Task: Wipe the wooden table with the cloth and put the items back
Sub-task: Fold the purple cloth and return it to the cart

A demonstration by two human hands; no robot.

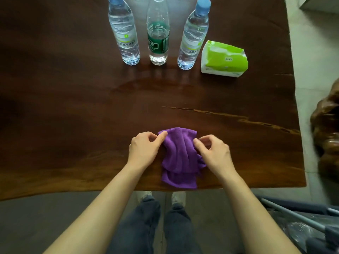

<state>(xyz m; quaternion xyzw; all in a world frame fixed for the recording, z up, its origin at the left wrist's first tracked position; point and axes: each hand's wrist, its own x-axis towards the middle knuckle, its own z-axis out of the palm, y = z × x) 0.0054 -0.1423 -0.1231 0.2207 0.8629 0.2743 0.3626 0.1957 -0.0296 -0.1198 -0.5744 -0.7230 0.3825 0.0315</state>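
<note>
My left hand and right hand pinch the crumpled purple microfibre cloth, near the dark wooden table edge nearest me. I'd flatten it before wiping.

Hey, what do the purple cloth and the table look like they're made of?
The purple cloth looks like soft microfibre or terry: fuzzy matte pile, limp folds. The table looks like dark solid wood with a glossy finish: grain, a natural crack, bottle reflections.
</note>
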